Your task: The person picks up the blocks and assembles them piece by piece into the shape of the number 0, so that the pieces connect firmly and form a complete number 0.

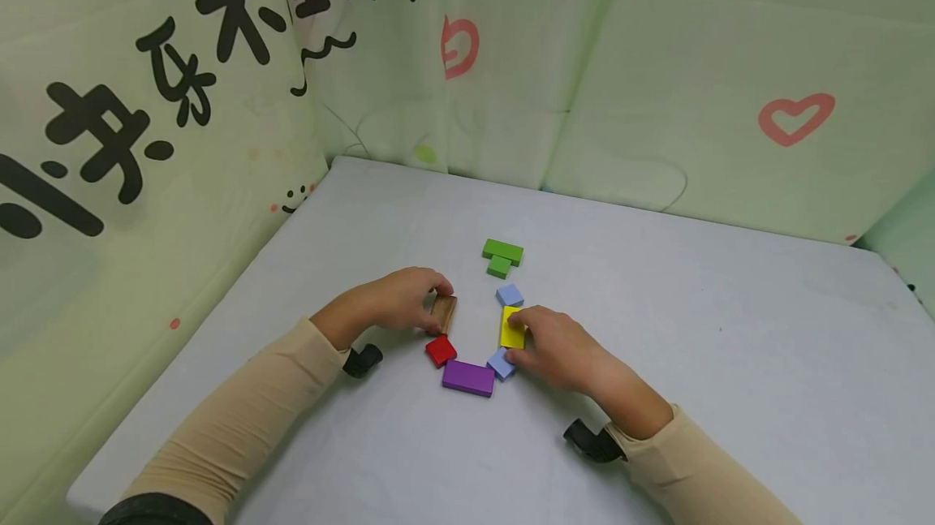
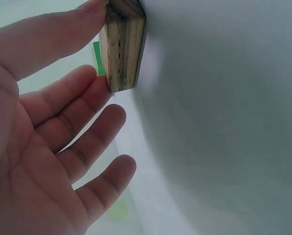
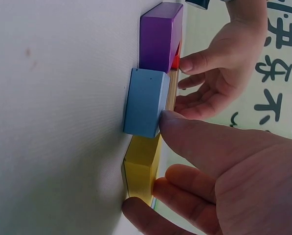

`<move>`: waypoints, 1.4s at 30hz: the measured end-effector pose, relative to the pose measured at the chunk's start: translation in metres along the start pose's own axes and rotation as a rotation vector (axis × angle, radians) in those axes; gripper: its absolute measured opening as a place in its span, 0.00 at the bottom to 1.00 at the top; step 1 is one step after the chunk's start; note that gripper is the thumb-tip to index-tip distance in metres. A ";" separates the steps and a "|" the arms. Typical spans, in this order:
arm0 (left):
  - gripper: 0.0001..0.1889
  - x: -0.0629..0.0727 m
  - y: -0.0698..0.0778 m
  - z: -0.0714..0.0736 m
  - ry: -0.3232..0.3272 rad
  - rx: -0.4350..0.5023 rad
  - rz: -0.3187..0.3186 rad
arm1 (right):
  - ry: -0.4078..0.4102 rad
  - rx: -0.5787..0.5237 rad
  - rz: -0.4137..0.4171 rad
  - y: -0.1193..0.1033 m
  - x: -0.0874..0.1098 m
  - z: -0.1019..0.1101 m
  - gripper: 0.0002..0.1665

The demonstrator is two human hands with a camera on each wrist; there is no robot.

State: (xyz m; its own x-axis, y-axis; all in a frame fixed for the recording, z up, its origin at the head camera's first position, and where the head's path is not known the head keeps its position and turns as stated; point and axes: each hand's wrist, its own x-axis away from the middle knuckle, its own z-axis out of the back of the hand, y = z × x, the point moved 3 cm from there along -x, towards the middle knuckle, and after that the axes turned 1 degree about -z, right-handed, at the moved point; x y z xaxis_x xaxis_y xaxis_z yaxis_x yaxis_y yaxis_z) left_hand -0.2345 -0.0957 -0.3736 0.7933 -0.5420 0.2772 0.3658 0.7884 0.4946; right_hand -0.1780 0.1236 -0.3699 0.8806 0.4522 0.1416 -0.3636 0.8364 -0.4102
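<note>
My left hand (image 1: 407,298) pinches a brown wooden block (image 1: 444,312) between thumb and fingertips; its striped end (image 2: 123,54) shows in the left wrist view. My right hand (image 1: 558,346) holds a yellow block (image 1: 511,334), its fingers at the far end and top, while the thumb lies against a light blue block (image 3: 146,103) just nearer. A red block (image 1: 441,350) sits at the near end of the brown one. Between red and blue lies a purple block (image 1: 468,379). Another light blue block (image 1: 510,295) stands beyond the yellow block.
Farther back on the white table (image 1: 694,330), two green blocks (image 1: 502,251) form a T shape. A pale green curtain (image 1: 643,87) with dark lettering and pink hearts rises behind the table and along its left side.
</note>
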 end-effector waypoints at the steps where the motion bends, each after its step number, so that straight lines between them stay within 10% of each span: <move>1: 0.28 0.000 0.000 0.000 0.002 -0.002 -0.002 | 0.001 -0.001 -0.002 0.000 0.000 0.000 0.27; 26: 0.31 -0.002 0.003 0.002 0.002 0.031 0.043 | 0.007 -0.003 0.001 0.001 0.002 0.000 0.28; 42: 0.28 -0.031 0.012 0.015 0.022 -0.013 -0.011 | 0.008 -0.003 -0.003 0.002 0.001 -0.001 0.28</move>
State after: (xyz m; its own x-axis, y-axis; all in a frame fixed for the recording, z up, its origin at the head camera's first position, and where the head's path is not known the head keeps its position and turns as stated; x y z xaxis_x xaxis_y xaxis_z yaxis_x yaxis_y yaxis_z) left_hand -0.2621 -0.0739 -0.3642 0.7996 -0.5445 0.2532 0.3812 0.7861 0.4866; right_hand -0.1775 0.1252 -0.3719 0.8841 0.4472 0.1357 -0.3601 0.8369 -0.4122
